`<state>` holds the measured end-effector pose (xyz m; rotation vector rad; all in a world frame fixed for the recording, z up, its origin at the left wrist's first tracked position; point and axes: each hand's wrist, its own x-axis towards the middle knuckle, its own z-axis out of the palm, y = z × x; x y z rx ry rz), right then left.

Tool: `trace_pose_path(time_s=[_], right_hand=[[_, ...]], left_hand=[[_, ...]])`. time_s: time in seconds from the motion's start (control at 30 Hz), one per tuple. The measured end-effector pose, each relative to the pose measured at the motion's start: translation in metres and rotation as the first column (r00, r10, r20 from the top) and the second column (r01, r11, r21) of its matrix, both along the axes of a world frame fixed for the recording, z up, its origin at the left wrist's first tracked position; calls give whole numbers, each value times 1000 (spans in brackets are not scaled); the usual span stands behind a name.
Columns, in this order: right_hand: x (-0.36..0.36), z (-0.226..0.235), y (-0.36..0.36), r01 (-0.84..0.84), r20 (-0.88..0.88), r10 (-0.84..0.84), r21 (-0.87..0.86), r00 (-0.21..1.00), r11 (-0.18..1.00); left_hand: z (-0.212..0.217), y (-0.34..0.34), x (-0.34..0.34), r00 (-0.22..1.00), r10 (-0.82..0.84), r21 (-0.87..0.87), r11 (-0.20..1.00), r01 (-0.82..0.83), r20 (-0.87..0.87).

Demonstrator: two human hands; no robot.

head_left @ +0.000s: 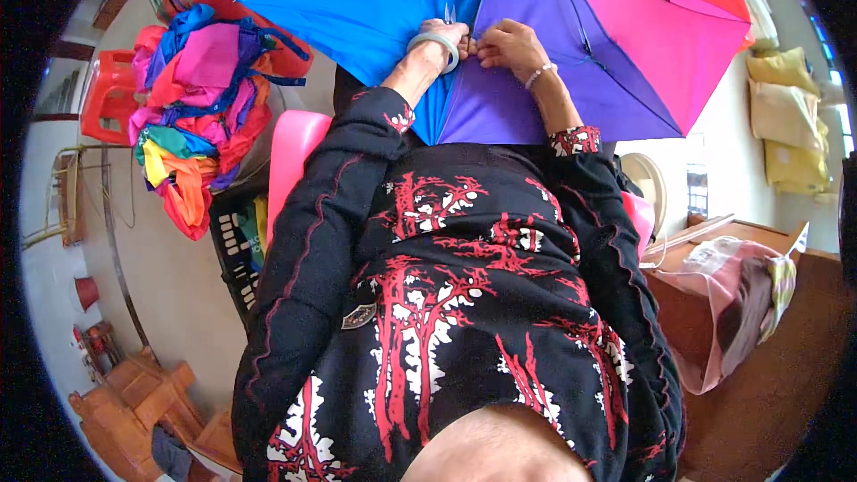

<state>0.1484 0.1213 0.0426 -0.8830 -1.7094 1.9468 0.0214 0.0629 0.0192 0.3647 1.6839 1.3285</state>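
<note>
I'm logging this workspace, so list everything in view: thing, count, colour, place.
umbrella canopy: one; blue, purple, pink, red panels; top centre, under both hands
small metal tool: one, silvery, at left hand
fabric heap: one, multicoloured, upper left
plastic chair: one, red, far left
pink seat: one, behind left arm
cloth bag: one, pinkish, right, on brown table
cushions: several, yellow, far right
left hand: pale bangle, grips tool
right hand: bead bracelet, pinches canopy seam

Home umbrella workshop: heaped canopy fabric (192, 107), wooden furniture (143, 402)
</note>
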Motion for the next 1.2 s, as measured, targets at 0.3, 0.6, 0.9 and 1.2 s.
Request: trace_pose_path(time_s=[0.3, 0.6, 0.9, 1.2], right_hand=[[-2, -5, 7, 42, 139, -23, -139, 990, 989], [-4, -7, 11, -77, 303, 65, 26, 951, 997], [3, -8, 16, -40, 420, -21, 136, 907, 990], [2, -20, 14, -187, 413, -336, 821, 846, 539]], left_hand=[[0, 1, 5, 999, 38, 1, 999, -38, 21], [-5, 4, 7, 999, 53, -37, 998, -53, -15], [11, 1, 12, 950, -151, -146, 983, 114, -275], [-1, 11, 17, 593, -314, -375, 927, 22, -742]])
